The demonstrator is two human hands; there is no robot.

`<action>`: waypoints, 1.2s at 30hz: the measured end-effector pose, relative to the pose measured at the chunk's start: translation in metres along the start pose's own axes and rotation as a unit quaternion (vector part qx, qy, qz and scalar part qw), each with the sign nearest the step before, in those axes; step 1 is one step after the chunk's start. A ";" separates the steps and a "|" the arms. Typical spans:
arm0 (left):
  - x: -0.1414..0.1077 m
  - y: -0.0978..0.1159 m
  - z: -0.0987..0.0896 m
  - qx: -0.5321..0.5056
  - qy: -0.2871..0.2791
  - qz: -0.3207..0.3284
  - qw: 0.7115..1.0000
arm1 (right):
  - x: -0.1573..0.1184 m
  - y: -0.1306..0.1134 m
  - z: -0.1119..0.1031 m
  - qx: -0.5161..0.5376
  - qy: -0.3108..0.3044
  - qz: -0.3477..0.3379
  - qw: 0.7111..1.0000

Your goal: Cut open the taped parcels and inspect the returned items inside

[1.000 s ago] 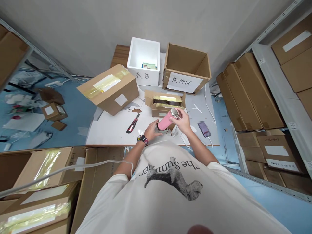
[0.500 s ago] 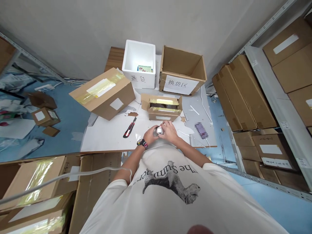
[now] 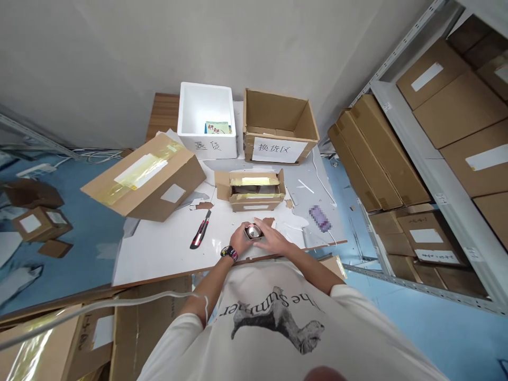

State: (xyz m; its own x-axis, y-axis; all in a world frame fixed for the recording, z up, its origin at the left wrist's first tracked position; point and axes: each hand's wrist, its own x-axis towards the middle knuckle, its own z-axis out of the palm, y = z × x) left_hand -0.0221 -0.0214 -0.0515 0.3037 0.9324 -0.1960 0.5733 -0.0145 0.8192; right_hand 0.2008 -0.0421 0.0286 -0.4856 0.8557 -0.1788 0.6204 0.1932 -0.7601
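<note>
Both hands hold a shiny silver object with a rounded end (image 3: 253, 231) close to my body at the table's front edge. My left hand (image 3: 239, 241) closes round its left side, a dark patterned watch on that wrist. On the other side, my right hand (image 3: 273, 239) presses its fingers and thumb against it. Much of the object is hidden by the hands, so its exact kind cannot be made out. Just beyond stands a small cardboard box (image 3: 257, 203) with raised flaps and yellow tape. To the left lies a red and black utility knife (image 3: 200, 230).
A white foam box (image 3: 216, 146) holding printed packets and a labelled open carton (image 3: 248, 147) stand at the back. A taped carton (image 3: 159, 198) leans at the left. A blurred purple item (image 3: 319, 218) with a cable lies right. Shelves of cartons (image 3: 440, 116) line the right side.
The view has shifted, so the table things sit lower and further left. My right fingers have moved from the silver object's top to its side; both hands still hold it.
</note>
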 end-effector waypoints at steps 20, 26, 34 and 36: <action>0.224 0.299 -0.204 -0.013 0.063 0.291 0.955 | 0.100 -0.103 -0.345 -0.144 0.203 -0.118 0.961; 0.428 0.320 -0.170 -0.032 0.108 0.256 0.960 | 0.241 0.003 -0.446 -0.186 0.267 -0.093 0.941; 0.510 0.295 -0.079 -0.030 0.034 0.119 0.992 | 0.266 0.113 -0.440 -0.154 0.272 0.047 0.949; 0.520 0.299 -0.070 -0.028 0.036 0.155 0.987 | 0.260 0.122 -0.448 -0.155 0.295 0.033 0.942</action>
State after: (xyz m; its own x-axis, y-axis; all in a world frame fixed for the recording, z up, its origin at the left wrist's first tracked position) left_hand 0.2540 0.4848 0.1297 0.4010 0.9099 0.1062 0.4177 -0.2848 0.8628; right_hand 0.4254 0.4192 0.1693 -0.0702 0.9710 0.2285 0.8322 0.1833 -0.5233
